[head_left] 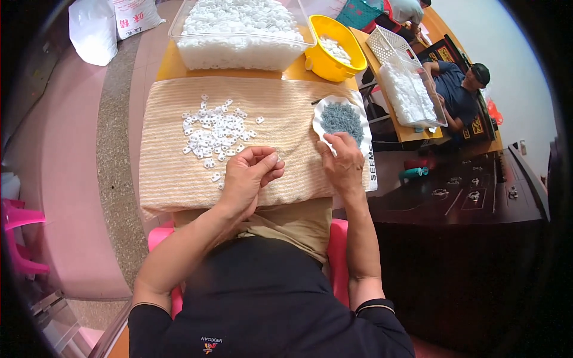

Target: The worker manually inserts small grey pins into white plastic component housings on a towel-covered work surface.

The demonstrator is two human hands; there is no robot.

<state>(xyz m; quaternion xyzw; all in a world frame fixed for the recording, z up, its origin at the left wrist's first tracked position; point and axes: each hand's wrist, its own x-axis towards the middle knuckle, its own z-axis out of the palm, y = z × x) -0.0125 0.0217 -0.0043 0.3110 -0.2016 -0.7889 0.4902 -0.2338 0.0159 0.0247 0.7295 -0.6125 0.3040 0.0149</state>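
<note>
My left hand [253,176] is over the striped cloth [280,95], its thumb and forefinger pinched on a small white plastic piece [279,159], mostly hidden by the fingertips. Left of it lies a loose pile of small white plastic pieces with holes [218,131]. My right hand [344,161] reaches the near side of a white scalloped dish [319,119]. Its fingers curl at the edge of a heap of tiny grey-blue parts [342,119], too small to identify. Whatever is between those fingertips is hidden.
Behind the cloth stand a clear bin [233,56] full of white pieces and a yellow basin [316,56] with more. At right, a person [459,89] sits by another filled bin [409,95]. A dark table [453,203] lies nearer, and pink chairs [24,218] stand left.
</note>
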